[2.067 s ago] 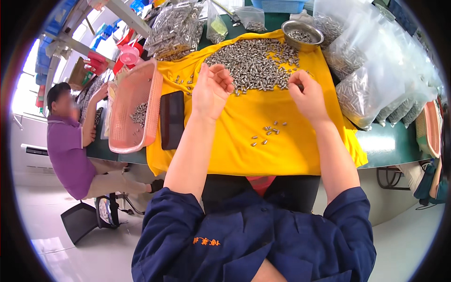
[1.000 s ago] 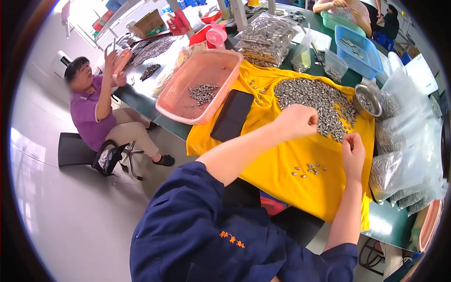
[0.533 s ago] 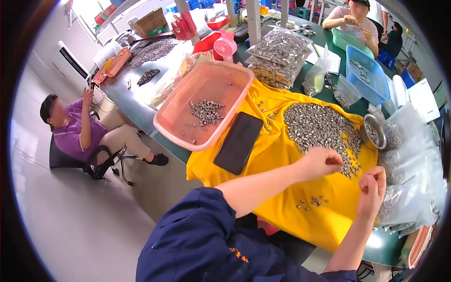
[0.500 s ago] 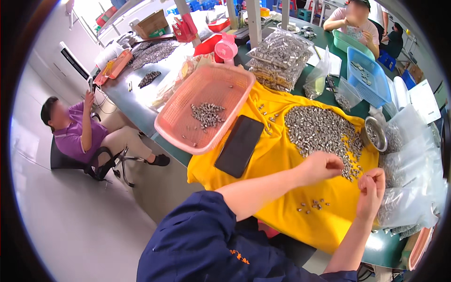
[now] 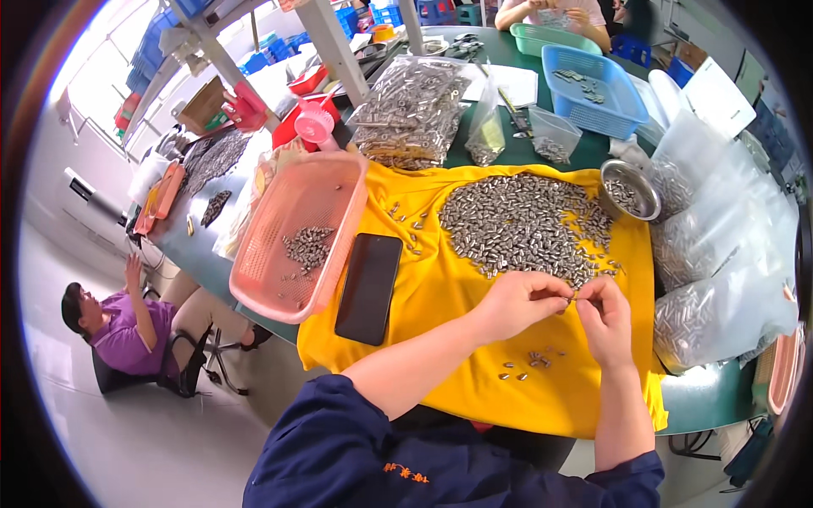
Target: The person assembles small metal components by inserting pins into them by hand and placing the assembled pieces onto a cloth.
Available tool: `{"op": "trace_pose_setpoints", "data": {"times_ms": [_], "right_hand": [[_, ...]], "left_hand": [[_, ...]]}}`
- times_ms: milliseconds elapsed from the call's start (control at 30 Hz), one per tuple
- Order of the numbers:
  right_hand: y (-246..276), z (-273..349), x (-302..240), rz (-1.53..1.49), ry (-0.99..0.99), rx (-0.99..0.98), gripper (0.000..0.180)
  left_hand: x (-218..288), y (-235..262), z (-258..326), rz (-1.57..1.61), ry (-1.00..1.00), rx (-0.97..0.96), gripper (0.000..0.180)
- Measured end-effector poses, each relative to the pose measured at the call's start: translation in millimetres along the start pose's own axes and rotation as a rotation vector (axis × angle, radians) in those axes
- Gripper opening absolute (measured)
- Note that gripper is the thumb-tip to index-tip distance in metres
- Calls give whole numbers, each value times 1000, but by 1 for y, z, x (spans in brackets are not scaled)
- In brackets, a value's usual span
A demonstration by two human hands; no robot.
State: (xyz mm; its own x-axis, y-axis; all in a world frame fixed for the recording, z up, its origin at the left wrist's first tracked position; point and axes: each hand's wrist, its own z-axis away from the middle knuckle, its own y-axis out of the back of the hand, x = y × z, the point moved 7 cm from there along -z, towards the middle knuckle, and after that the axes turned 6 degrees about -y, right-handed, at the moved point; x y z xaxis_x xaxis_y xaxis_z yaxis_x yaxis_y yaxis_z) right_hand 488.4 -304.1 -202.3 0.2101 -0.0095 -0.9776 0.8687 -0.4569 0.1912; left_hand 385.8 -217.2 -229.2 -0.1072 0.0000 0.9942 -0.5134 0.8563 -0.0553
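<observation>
Metal pieces [image 5: 525, 224] heaped; phone [image 5: 369, 286], pink tray [image 5: 339, 245] left.

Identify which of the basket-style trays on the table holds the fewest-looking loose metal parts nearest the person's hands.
The pink tray, left of the black phone on the yellow cloth. The blue basket and green basket sit at the table's far end.

left hand [image 5: 518, 303] fingers pinched | right hand [image 5: 606, 317] fingers pinched | fingertips meeting, forearms angled inward
</observation>
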Motion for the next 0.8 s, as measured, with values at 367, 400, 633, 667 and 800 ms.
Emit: {"op": "trace_pose_setpoints", "data": {"times_ms": [367,400,633,667,800], "right_hand": [[-8,13,-22,572,297,121,11],[-10,11,-24,565,325,110,10],[4,-1,-21,289,141,85,8],[3,-3,-16,249,108,47,8],[2,1,-11,224,95,37,9]], "left_hand": [[19,-3,2,-333,-237,-42,13],[18,1,0,-415,-245,-15,13],[0,8,-3,-28,-53,75,16],[0,6,-5,-17,-52,66,16],[-6,4,-3,-28,-63,43,17]]}}
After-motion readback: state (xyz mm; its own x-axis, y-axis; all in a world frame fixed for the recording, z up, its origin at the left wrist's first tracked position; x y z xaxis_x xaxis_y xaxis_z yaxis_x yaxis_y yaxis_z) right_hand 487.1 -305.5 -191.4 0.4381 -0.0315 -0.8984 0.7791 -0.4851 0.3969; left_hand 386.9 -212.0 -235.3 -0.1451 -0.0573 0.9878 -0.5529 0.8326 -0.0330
